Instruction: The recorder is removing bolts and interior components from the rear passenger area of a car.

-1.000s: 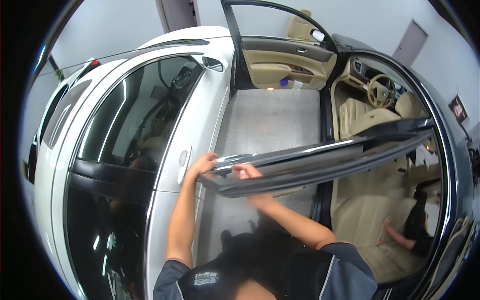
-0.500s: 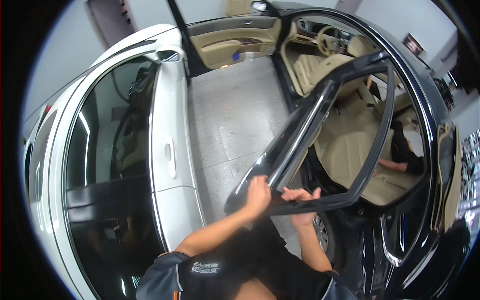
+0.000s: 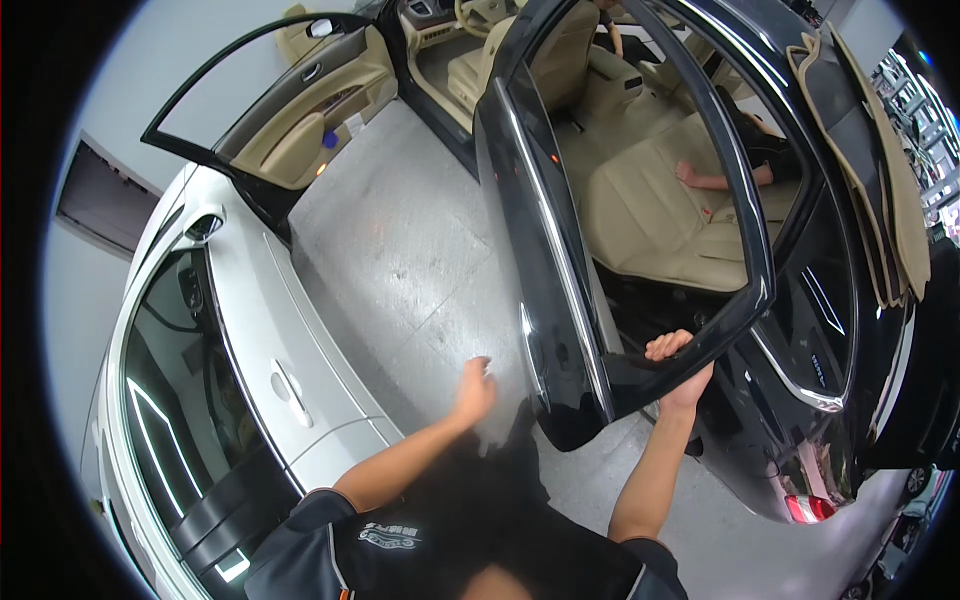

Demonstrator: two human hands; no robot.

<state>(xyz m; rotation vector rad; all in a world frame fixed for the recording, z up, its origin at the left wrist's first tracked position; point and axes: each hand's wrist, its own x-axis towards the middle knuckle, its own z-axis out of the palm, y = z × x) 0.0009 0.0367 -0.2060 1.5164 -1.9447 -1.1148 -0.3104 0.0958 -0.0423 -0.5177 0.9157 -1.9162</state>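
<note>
My right hand (image 3: 685, 375) is wrapped round the lower corner of the black window frame (image 3: 762, 270) on the open rear door (image 3: 565, 370) of a black car. Its fingers show on the inner side of the frame. To the left of that door, apart from it, my left hand (image 3: 478, 390) hangs over the grey floor with its fingers curled in; whether anything small is in them is hidden. A chrome strip (image 3: 555, 240) runs along the door's window line. Through the frame appears the beige rear seat (image 3: 650, 200).
A white car (image 3: 270, 330) stands close on my left. The black car's front door (image 3: 300, 110) is open ahead, its edge near the white car. Another person's arm (image 3: 725, 182) reaches over the rear seat. Beige-edged mats (image 3: 870, 170) lie at the right, on the black car.
My left hand has come off the rear door and moved left of it. My right hand, earlier with fingers spread at the frame, now grips it. The view has turned right.
</note>
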